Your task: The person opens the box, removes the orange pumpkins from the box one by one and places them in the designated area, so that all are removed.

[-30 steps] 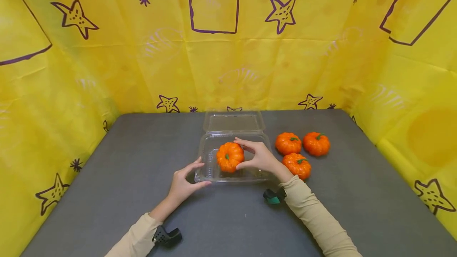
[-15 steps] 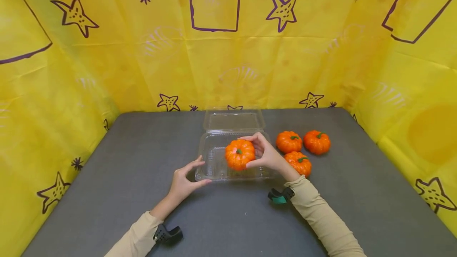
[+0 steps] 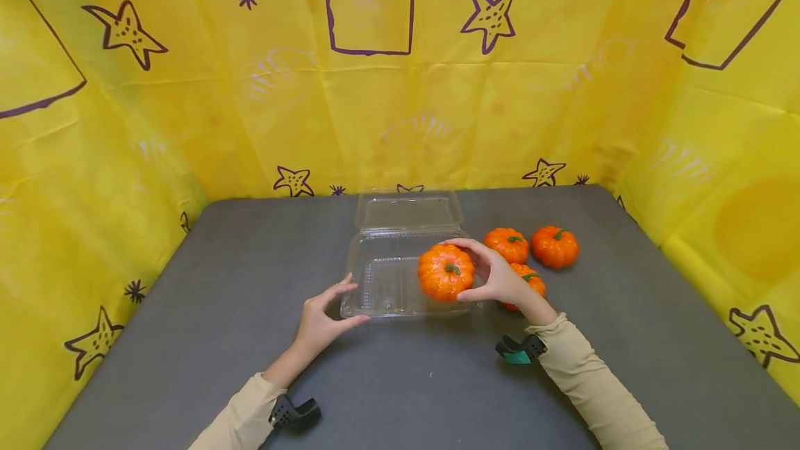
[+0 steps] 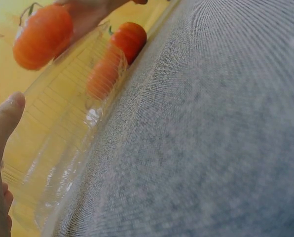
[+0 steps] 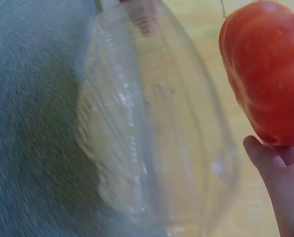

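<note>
My right hand (image 3: 502,280) grips an orange toy pumpkin (image 3: 440,275) with a green stem, thumb at the near side and fingers at the far side. In the head view it hangs over the right part of a clear plastic clamshell container (image 3: 373,314), whose lid (image 3: 409,214) lies folded back. The right wrist view shows this pumpkin (image 5: 265,69) raised above the container's rim (image 5: 206,89). My left hand (image 3: 320,319) holds the container's near left corner between thumb and fingers. Nothing lies in the container's visible part.
Three more toy pumpkins sit right of the container: one behind (image 3: 507,246), one farther right (image 3: 555,247), and one partly hidden by my right hand (image 3: 531,279). Yellow patterned cloth (image 3: 375,110) walls the grey table (image 3: 400,387) at the back and sides.
My right hand has lifted the pumpkin from inside the container and carried it rightward, toward the other pumpkins. The left hand keeps its place at the corner.
</note>
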### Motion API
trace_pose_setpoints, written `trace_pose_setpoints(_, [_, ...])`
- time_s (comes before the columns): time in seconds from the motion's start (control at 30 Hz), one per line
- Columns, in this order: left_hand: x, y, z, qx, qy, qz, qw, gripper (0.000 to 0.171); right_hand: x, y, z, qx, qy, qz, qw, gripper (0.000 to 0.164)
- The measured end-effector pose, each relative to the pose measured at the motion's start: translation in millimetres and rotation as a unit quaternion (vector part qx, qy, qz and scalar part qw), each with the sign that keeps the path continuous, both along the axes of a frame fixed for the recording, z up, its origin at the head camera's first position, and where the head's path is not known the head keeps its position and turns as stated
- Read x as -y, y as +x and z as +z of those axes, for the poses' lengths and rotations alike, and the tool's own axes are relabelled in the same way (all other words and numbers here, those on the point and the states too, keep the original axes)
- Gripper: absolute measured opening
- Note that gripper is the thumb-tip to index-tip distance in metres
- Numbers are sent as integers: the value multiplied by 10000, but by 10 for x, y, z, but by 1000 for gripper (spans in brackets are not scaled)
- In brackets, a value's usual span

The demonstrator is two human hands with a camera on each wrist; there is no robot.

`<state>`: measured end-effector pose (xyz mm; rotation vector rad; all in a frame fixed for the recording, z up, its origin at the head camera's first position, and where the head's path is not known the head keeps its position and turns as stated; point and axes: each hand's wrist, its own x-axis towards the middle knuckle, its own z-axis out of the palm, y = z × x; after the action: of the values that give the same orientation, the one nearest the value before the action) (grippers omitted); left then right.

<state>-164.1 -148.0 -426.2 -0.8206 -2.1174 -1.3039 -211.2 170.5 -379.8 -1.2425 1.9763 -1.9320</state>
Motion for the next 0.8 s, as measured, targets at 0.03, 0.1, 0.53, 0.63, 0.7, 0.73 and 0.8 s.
trace_pose_setpoints(0.03, [-2, 1, 2, -28, -9, 10, 10000, 53, -37, 10, 15, -36, 6, -17, 10000, 77])
trace_pose_setpoints(0.1, [-4, 0, 2, -124, -39, 12, 9999, 53, -122, 32, 39, -127, 43, -99, 9999, 76])
trace_pose_setpoints(0.53, [4, 25, 20, 90, -18, 53, 9999, 52, -621, 104, 31, -189, -181, -631, 9977, 66])
trace_pose_setpoints(0.63, [4, 25, 19, 18, -6, 32, 10000, 53, -702, 126, 36, -268, -230, -604, 9975, 66])
trace_pose_setpoints(0.7, [5, 23, 19, -6, 7, 15, 10000, 53, -752, 144, 45, -285, -245, -585, 9976, 65])
trace_pose_setpoints(0.73, [6, 22, 21, -5, 15, 20, 10000, 53, -776, 151, 50, -270, -232, -593, 9976, 65])
trace_pose_setpoints(0.8, [9, 14, 21, -7, 6, 34, 10000, 54, -829, 163, 60, -204, -216, -661, 9974, 64])
